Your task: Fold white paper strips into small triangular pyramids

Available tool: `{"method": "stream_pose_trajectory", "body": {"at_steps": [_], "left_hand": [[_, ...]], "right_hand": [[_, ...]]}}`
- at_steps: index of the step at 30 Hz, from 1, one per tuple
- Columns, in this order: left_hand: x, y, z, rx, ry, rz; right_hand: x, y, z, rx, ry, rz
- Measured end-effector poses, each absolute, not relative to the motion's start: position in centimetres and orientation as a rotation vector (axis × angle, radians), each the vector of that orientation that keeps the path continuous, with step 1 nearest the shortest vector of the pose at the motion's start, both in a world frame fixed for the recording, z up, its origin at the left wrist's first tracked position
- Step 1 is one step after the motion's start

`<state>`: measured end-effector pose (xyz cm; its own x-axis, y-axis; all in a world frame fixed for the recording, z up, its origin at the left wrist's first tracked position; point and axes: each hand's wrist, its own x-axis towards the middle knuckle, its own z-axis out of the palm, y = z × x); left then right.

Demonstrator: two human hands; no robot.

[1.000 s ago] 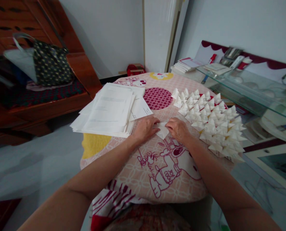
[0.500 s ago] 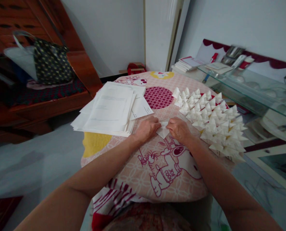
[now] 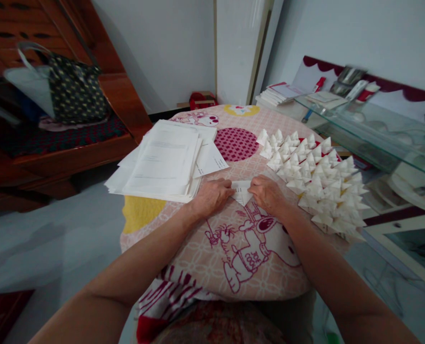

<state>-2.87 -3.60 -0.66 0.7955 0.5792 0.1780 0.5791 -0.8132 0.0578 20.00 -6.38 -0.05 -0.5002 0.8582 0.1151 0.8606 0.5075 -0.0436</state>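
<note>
A small folded piece of paper (image 3: 241, 193) with printed marks lies on the patterned tablecloth (image 3: 205, 258), its point toward me. My left hand (image 3: 216, 193) grips its left side with curled fingers. At the right side my right hand (image 3: 266, 192) pinches the paper's edge. A stack of printed sheets (image 3: 162, 162) rests just beyond my left hand. To the right of my right hand stand rows of folded white paper pieces (image 3: 313, 177) with upright points.
A glass shelf (image 3: 373, 134) with a metal container and papers (image 3: 277, 94) stands at the right. On the left is a wooden bench (image 3: 115, 105) bearing a dotted bag (image 3: 76, 91). A framed picture (image 3: 409, 246) leans at lower right.
The paper between my hands now shows a wider face with printed marks. My left hand has shifted slightly left and lies flatter; my right hand has barely moved.
</note>
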Motion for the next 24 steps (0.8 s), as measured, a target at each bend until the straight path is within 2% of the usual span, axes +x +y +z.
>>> {"method": "stream_pose_trajectory", "body": {"at_steps": [9,20,24], "left_hand": [[-2.5,-4.7,0.5,3.004,1.007,0.279],[-1.7,-4.8,-0.4,2.959,0.837,0.341],[-1.8,-4.8,-0.6,2.996,0.849,0.335]], "right_hand": [[21.0,-6.9,0.4,-1.545,-2.51,0.161],[20.9,-5.5,0.3,-1.785,-1.719,0.53],[19.8,-4.7,0.1,-1.762,-1.633,0.589]]}}
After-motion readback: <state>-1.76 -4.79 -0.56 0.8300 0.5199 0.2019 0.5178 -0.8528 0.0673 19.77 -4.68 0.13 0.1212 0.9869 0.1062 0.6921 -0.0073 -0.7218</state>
